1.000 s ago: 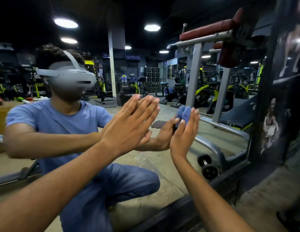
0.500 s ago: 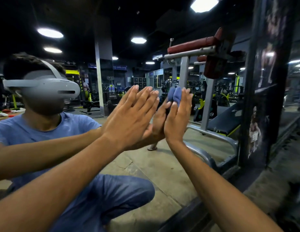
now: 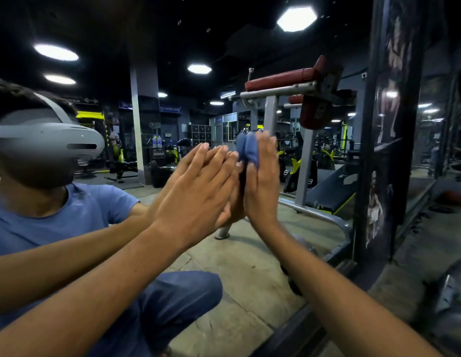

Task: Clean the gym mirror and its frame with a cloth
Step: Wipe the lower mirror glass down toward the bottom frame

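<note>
The gym mirror (image 3: 250, 266) fills most of the view and reflects me crouching in front of it. Its dark frame (image 3: 296, 333) runs along the bottom edge, with a dark upright post (image 3: 363, 176) at the right. My right hand (image 3: 262, 181) presses a small blue cloth (image 3: 247, 148) flat against the glass, fingers straight and pointing up. The cloth bulges out past the fingertips on the left. My left hand (image 3: 198, 194) lies flat on the glass just left of it, fingers straight, holding nothing.
Reflected in the mirror are a grey machine with red pads (image 3: 283, 81), a pillar (image 3: 141, 124) and gym equipment. A poster panel (image 3: 389, 124) and another mirror (image 3: 435, 150) stand right of the post. A blurred dumbbell (image 3: 448, 300) lies on the floor at lower right.
My right hand has slid the cloth up and to the left on the glass, closer to my left hand. The view has tilted upward and to the right.
</note>
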Tool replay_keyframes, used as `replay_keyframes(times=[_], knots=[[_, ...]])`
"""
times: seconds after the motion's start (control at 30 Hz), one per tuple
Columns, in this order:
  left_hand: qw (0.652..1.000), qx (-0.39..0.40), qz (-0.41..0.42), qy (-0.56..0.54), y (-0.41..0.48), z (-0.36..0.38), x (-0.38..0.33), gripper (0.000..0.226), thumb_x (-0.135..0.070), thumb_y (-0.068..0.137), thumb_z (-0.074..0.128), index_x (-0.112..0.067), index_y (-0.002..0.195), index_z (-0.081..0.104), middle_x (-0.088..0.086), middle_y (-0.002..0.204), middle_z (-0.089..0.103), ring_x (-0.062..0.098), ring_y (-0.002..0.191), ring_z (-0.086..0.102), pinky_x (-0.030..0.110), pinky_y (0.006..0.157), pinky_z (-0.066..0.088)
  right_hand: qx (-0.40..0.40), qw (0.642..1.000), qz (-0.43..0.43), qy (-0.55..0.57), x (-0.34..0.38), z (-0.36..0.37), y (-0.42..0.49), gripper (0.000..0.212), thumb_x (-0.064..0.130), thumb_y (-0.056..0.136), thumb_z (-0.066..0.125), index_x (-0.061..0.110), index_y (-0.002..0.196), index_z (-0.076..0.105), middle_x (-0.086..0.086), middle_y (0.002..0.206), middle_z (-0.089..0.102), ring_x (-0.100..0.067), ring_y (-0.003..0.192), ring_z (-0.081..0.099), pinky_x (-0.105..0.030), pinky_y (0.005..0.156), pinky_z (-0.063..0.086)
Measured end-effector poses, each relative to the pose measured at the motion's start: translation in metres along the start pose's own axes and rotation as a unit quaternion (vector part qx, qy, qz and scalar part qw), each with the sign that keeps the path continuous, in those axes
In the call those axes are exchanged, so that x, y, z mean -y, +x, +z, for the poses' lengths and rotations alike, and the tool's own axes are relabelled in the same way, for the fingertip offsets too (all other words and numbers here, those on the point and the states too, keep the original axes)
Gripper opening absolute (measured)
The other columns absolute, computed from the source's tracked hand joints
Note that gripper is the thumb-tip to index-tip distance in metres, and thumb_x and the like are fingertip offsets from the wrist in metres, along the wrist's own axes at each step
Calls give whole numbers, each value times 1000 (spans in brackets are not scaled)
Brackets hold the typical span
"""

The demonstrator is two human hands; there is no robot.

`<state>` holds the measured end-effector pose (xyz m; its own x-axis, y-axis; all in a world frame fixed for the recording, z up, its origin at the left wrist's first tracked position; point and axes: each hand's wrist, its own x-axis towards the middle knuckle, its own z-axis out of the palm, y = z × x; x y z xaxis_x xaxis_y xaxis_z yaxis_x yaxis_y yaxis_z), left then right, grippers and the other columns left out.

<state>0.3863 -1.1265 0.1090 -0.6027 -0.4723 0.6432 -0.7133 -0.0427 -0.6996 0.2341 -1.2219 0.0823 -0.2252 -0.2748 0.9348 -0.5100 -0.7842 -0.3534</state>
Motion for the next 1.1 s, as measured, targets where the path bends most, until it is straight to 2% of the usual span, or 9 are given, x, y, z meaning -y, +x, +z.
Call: replay_keyframes(times=[0.07, 0.13, 0.23, 0.3, 0.5, 0.6, 0.73, 0.97, 1.1], knots=[[1000, -18, -17, 1, 7, -4, -4, 65, -45, 106, 31, -3, 153, 45, 19, 160, 43, 37, 152, 34, 59, 128, 12, 52, 996, -68, -24, -12, -8, -23, 58, 13, 111, 37, 10, 166, 21, 0, 175, 14, -18, 163, 7, -51, 132, 12], [999, -32, -21, 10, 18, -4, -8, 63, -46, 103, 32, -7, 149, 50, 17, 156, 45, 36, 148, 37, 58, 125, 14, 64, 995, -71, -33, -37, -22, -34, 58, 11, 110, 39, 10, 166, 23, 0, 175, 17, -18, 163, 10, -57, 130, 15], [1000, -15, -15, 19, 31, 2, -18, 74, -45, 104, 12, -4, 164, 27, 22, 174, 16, 39, 162, 12, 61, 130, 0, 15, 999, 30, -6, -55, -30, -11, 59, 16, 110, 38, 20, 167, 22, 5, 175, 18, -11, 162, 11, -56, 129, 18], [1000, -7, -19, 11, 36, 10, -28, 77, -50, 107, 22, -3, 167, 13, 22, 176, 5, 41, 164, 1, 63, 129, -8, -19, 996, 91, 5, -51, -25, 18, 59, 24, 110, 33, 20, 167, 20, 6, 175, 15, -8, 161, 6, -51, 131, 15], [999, 0, -38, 6, 38, 18, -40, 77, -45, 107, 13, 1, 168, 6, 26, 176, -1, 44, 163, -4, 64, 129, -3, 63, 991, -114, -12, -57, -22, 6, 58, 15, 110, 38, 5, 165, 22, -7, 174, 17, -23, 163, 7, -58, 130, 11], [999, 11, -35, 26, 36, 22, -41, 77, -44, 106, 9, 0, 168, 0, 26, 175, -7, 43, 163, -9, 65, 129, -2, 40, 995, -87, 2, -90, -36, 11, 57, 13, 109, 38, 6, 165, 24, -5, 174, 19, -21, 163, 9, -60, 128, 16], [998, -27, -40, 33, 37, 28, -42, 74, -43, 107, 20, -1, 168, 13, 23, 176, 5, 41, 164, 2, 65, 129, 9, -21, 999, -23, 23, -88, -29, 56, 56, 15, 110, 36, 6, 165, 25, -7, 174, 21, -20, 163, 9, -58, 129, 14], [997, -34, -50, 41, 39, 26, -44, 76, -40, 104, 42, -1, 167, 23, 19, 176, 14, 40, 163, 13, 69, 126, 21, 116, 949, -290, -41, -110, -43, 44, 59, 15, 106, 44, 5, 162, 29, -13, 172, 25, -29, 162, 15, -61, 128, 17], [996, -43, -57, 55, 39, 24, -45, 75, -38, 103, 45, -2, 166, 27, 17, 175, 19, 40, 162, 19, 68, 125, 25, 37, 986, -161, -25, -113, -43, 79, 58, 30, 111, 25, 5, 163, 28, -11, 171, 27, -28, 162, 15, -59, 129, 16]])
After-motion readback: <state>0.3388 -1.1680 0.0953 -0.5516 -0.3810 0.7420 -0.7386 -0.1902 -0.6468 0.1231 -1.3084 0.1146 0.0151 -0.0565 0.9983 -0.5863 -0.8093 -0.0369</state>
